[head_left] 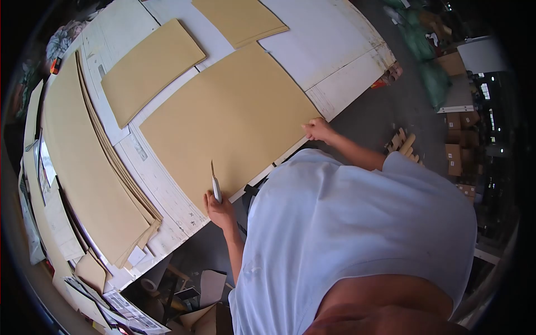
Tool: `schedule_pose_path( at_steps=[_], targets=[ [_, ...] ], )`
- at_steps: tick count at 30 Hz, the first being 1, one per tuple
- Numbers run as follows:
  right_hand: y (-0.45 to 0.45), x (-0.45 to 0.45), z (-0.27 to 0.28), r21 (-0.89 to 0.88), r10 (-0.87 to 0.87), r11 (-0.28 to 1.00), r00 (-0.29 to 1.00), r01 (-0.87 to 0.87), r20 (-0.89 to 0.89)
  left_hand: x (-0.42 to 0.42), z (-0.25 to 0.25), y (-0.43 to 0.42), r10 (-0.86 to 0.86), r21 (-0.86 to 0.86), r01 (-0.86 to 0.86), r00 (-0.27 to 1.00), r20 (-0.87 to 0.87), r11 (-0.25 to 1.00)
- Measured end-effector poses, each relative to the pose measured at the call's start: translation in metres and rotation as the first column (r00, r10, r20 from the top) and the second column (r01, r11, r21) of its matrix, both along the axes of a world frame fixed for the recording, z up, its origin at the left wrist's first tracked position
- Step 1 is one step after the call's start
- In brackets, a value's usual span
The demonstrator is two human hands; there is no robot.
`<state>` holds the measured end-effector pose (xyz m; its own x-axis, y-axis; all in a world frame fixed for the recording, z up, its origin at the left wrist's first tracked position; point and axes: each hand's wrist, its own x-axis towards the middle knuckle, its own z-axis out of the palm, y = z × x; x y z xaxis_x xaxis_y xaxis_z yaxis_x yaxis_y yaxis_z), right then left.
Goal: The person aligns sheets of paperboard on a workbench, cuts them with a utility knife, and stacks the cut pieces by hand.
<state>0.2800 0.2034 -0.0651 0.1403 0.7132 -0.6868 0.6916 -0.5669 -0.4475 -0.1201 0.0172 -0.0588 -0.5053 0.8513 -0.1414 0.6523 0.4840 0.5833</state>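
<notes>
A large brown sheet point(234, 117) lies flat on the white table point(346, 33), its near edge along the table's front edge. My left hand point(219, 211) is closed round a utility knife point(216, 187) at the sheet's near left corner, with the blade pointing away from my body over the sheet. At the near right corner, my right hand point(318, 129) has its fingers curled on the sheet's edge, pinching it.
Smaller brown sheets point(153, 70) and another stack point(240, 22) lie beyond. Long layered brown sheets point(89, 151) cover the table's left part. An orange tool point(55, 66) sits at the far left. Cartons point(462, 145) stand at the right, and an open box point(206, 321) is below the table.
</notes>
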Motion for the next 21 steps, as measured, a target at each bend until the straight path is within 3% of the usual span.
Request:
schedule_pose_path(
  at_steps=[2, 4, 6, 7, 8, 9, 11, 12, 13, 14, 16, 17, 21],
  targets=[
    [0.035, -0.021, 0.006, 0.299, 0.241, 0.909, 0.952, -0.289, 0.188, 0.002, 0.012, 0.006, 0.025, -0.021, -0.024, 0.999, 0.038, 0.999],
    [0.079, -0.061, 0.037, 0.445, 0.358, 0.794, 0.910, -0.414, 0.208, 0.005, 0.017, 0.013, 0.060, -0.041, -0.057, 0.996, 0.064, 0.998],
    [0.126, -0.097, 0.030, 0.539, 0.477, 0.689, 0.863, -0.484, 0.165, 0.009, 0.016, 0.014, 0.117, 0.085, -0.117, 0.993, 0.005, 0.990],
    [0.149, -0.116, 0.023, 0.612, 0.542, 0.591, 0.821, -0.525, 0.181, 0.011, 0.018, 0.014, 0.132, 0.080, -0.129, 0.991, -0.022, 0.988],
    [0.172, -0.135, 0.017, 0.682, 0.600, 0.480, 0.774, -0.552, 0.204, 0.013, 0.020, 0.018, 0.235, -0.032, -0.234, 0.972, 0.013, 0.972],
    [0.192, -0.153, 0.013, 0.696, 0.616, 0.474, 0.768, -0.540, 0.177, 0.015, 0.021, 0.021, 0.342, -0.142, -0.334, 0.939, 0.036, 0.932],
    [0.227, -0.184, 0.003, 0.796, 0.727, 0.232, 0.643, -0.559, 0.240, 0.030, 0.034, 0.043, 0.333, -0.058, -0.339, 0.938, -0.096, 0.939],
    [0.239, -0.196, -0.003, 0.808, 0.743, 0.235, 0.636, -0.541, 0.209, 0.045, 0.049, 0.062, 0.468, -0.057, -0.464, 0.874, 0.133, 0.884],
    [0.251, -0.207, -0.013, 0.786, 0.783, 0.156, 0.560, -0.598, 0.270, 0.060, 0.058, 0.082, 0.567, -0.081, -0.580, 0.743, 0.355, 0.811],
    [0.260, -0.215, -0.022, 0.760, 0.814, 0.070, 0.478, -0.646, 0.331, 0.068, 0.056, 0.097, 0.500, -0.072, -0.528, 0.741, 0.448, 0.846],
    [0.265, -0.217, -0.039, 0.798, 0.821, 0.030, 0.470, -0.602, 0.324, 0.094, 0.077, 0.150, 0.432, -0.056, -0.484, 0.716, 0.548, 0.873],
    [0.267, -0.217, -0.045, 0.817, 0.812, -0.014, 0.471, -0.576, 0.346, 0.103, 0.078, 0.175, 0.420, -0.050, -0.462, 0.752, 0.508, 0.886],
    [0.263, -0.213, -0.050, 0.806, 0.794, 0.017, 0.498, -0.591, 0.348, 0.112, 0.069, 0.267, 0.282, 0.028, -0.310, 0.897, 0.340, 0.950]
  ],
)
